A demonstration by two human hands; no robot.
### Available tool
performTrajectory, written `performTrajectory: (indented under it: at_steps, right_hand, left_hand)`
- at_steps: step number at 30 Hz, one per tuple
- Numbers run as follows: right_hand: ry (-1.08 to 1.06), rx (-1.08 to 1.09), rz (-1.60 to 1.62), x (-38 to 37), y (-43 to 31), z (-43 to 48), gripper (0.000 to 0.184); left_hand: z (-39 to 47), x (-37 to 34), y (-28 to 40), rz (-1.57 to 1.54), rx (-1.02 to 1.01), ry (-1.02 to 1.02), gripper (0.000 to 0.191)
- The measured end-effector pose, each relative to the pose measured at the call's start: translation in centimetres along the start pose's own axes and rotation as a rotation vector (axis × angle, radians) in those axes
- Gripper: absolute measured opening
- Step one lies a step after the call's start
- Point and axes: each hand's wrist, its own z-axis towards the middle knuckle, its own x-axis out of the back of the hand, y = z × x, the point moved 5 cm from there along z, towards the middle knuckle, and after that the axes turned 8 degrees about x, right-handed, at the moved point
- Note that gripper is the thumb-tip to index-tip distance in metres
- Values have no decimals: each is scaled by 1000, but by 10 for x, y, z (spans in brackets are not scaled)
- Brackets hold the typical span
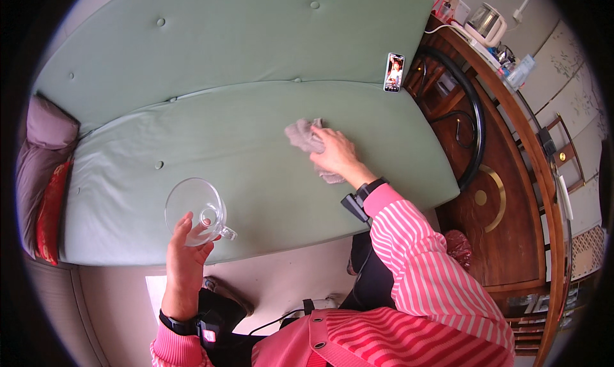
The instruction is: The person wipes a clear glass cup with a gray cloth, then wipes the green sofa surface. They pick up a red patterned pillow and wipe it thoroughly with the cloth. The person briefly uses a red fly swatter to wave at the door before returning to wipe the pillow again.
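Observation:
My left hand (pixel 191 247) holds a clear glass cup (pixel 192 205) with a small handle, its wide mouth tilted upward, over the front part of a green cushioned sofa seat (pixel 259 189). My right hand (pixel 336 151) has its thumb and fingers on a crumpled greyish-pink cloth (pixel 303 135) that lies on the seat. Part of the cloth is hidden under that hand and shows again below it. Both wrists wear dark straps with small black devices.
A lit phone (pixel 394 73) leans on the sofa backrest (pixel 240 36). Purple pillows (pixel 50 123) and a red cushion (pixel 53 211) are at the left end. On the right stand a wooden cabinet (pixel 508 223), an electric kettle (pixel 485 24) and a thick black hose (pixel 472 108).

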Motion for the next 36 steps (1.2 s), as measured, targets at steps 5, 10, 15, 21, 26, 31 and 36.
performTrajectory:
  at_steps: [5,10,15,21,26,31,36]
  right_hand:
    - [-75,293,89,-12,-73,-25,71]
    - [-233,641,170,-17,-141,-82,78]
    - [-323,745,200,-4,-148,-122,83]
    - [-310,684,150,14,-107,-144,84]
    - [-223,436,121,37,-42,-151,79]
    - [-142,96,34,57,35,-158,73]
    - [73,-204,-201,76,114,-180,76]
  left_hand:
    - [4,-3,0,-12,9,-23,65]
    - [5,-11,-3,2,18,-57,67]
    - [6,-25,-5,39,30,-83,69]
    - [6,-42,-9,70,24,-133,71]
    - [13,-53,-17,90,56,-138,71]
    - [17,-62,-23,76,83,-106,57]
    - [15,-65,-23,122,99,-163,71]
